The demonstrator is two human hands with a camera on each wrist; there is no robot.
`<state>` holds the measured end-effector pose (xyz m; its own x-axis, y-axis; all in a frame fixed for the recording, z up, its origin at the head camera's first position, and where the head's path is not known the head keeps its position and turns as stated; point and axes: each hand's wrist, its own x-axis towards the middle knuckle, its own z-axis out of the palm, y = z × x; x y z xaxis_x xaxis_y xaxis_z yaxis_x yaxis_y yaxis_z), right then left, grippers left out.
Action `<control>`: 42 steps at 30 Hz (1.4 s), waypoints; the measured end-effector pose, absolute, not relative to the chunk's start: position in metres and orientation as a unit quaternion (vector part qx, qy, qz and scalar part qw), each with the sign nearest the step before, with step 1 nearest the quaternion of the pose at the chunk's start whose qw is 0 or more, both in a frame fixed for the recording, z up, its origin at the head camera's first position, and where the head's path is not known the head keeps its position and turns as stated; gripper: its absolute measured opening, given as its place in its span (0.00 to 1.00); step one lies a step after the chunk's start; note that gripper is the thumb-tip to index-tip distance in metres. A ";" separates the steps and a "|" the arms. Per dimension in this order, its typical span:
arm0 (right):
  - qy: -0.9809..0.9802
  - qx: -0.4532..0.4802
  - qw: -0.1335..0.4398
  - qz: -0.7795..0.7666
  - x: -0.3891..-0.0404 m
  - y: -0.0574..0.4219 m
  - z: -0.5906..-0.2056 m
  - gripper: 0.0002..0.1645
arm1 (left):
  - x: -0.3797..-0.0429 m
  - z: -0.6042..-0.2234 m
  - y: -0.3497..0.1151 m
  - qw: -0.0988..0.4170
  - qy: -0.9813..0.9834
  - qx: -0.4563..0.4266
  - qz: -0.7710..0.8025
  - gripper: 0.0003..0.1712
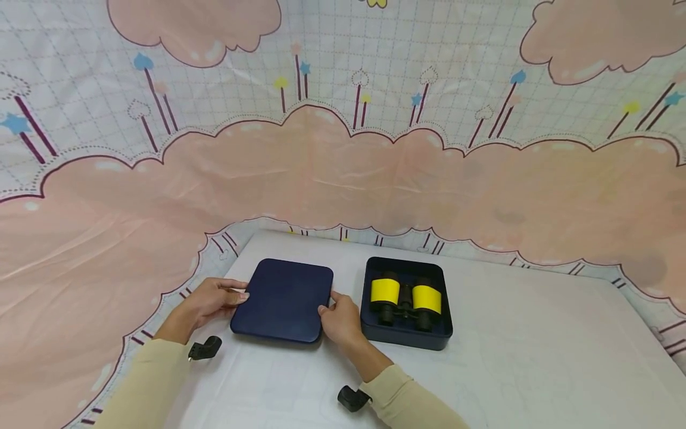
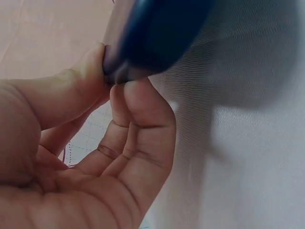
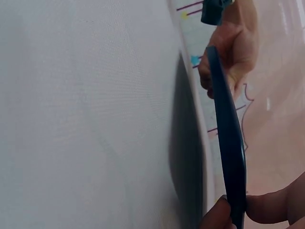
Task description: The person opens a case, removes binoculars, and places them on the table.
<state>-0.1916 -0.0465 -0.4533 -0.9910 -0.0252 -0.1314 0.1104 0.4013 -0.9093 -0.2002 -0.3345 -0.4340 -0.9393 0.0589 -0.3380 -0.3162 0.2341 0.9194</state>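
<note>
A dark blue square lid [image 1: 284, 301] is held level above the white table between both hands. My left hand [image 1: 211, 301] pinches its left edge, thumb on top and fingertips beneath, as the left wrist view shows at the lid's rim [image 2: 157, 43]. On the opposite edge my right hand [image 1: 342, 319] grips with thumb and fingers. Seen edge-on in the right wrist view, the lid [image 3: 228, 138] stands clear of the table, its shadow beside it. Just right of that hand sits an open dark blue box [image 1: 407, 339] with yellow-and-black binoculars [image 1: 427, 299] lying inside.
The white table [image 1: 536, 357] stretches right and toward the front. A patterned cloth [image 1: 375, 179] with pink clouds hangs behind it and along its left side. Small black cameras [image 1: 206, 348] are worn at both wrists.
</note>
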 end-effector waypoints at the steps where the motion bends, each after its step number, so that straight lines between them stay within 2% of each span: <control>1: 0.838 0.024 0.060 -0.541 -0.192 -0.047 -0.454 0.31 | -0.201 -0.434 -0.334 0.152 0.774 -0.085 0.608 0.36; 16: 0.874 -0.001 0.031 -0.484 -0.191 -0.050 -0.462 0.29 | -0.198 -0.438 -0.327 0.139 0.814 -0.113 0.553 0.33; 23: 0.878 -0.006 0.036 -0.477 -0.191 -0.050 -0.465 0.29 | -0.197 -0.438 -0.324 0.136 0.821 -0.137 0.537 0.31; 31: 0.883 -0.008 0.015 -0.469 -0.189 -0.048 -0.465 0.29 | -0.197 -0.436 -0.318 0.133 0.827 -0.131 0.530 0.32; 42: 0.886 -0.027 0.013 -0.463 -0.183 -0.047 -0.467 0.29 | -0.193 -0.439 -0.316 0.123 0.843 -0.136 0.505 0.28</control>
